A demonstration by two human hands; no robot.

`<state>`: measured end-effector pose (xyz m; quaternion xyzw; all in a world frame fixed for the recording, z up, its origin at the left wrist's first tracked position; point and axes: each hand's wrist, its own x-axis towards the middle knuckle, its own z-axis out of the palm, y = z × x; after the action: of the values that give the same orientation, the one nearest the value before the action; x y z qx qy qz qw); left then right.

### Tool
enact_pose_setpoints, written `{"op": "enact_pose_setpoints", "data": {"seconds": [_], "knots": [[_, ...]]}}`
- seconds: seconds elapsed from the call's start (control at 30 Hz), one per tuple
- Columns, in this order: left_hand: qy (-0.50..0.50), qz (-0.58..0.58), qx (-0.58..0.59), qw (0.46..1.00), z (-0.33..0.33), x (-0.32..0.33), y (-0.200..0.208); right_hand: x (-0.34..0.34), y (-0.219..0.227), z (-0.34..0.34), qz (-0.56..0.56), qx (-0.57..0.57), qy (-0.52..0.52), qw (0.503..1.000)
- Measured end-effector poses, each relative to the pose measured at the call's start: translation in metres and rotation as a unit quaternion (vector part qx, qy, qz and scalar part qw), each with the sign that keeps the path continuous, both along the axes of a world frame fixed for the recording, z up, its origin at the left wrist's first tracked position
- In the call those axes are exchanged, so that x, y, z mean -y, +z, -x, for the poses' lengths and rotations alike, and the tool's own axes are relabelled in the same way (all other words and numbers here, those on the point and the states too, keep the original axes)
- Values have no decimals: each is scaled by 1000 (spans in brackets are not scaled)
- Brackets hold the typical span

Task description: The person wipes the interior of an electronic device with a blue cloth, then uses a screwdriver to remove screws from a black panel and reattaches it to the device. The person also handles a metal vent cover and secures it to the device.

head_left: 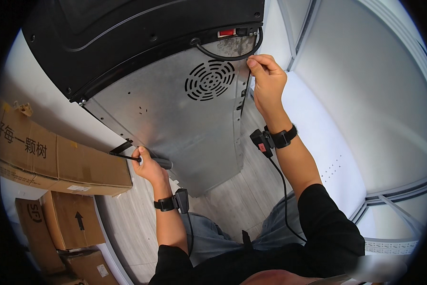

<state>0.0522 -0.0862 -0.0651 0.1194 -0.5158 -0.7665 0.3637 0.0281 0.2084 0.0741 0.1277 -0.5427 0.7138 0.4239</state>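
Note:
A tall machine with a grey sheet-metal back panel and a black upper housing stands in front of me. My left hand, low at the panel's left edge, is closed round what looks like a screwdriver with a grey cylindrical handle. Its thin dark shaft points left. Up at the panel's right edge, my right hand is closed with thumb and forefinger pinched together beside a looped black cable. Whatever lies between those fingertips is too small to make out.
Slotted round vents pierce the panel below a red rocker switch. Cardboard boxes are stacked at the left. A white framed partition stands close on the right. Grey wood-look flooring lies below.

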Motion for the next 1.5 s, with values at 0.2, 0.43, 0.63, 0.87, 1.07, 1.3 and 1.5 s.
{"op": "enact_pose_setpoints", "data": {"seconds": [0.2,0.43,0.63,0.87,1.07,1.3,1.5], "knots": [[-1,9,0,1000,-1,0,-1,4,8,2,56,3,6,998],[3,14,8,1000,0,1,-4,-7,15,0,22,83,64,994],[-6,4,19,1000,2,1,-4,-5,12,0,4,71,45,996],[-20,44,18,999,4,10,-18,2,12,0,7,67,12,998],[17,109,41,993,-1,13,-18,3,5,2,-5,62,-21,998],[76,145,15,986,-19,13,-9,6,-1,2,-8,41,-32,999],[-130,55,-51,989,-46,-35,22,8,-20,-27,3,147,-8,989]]}}
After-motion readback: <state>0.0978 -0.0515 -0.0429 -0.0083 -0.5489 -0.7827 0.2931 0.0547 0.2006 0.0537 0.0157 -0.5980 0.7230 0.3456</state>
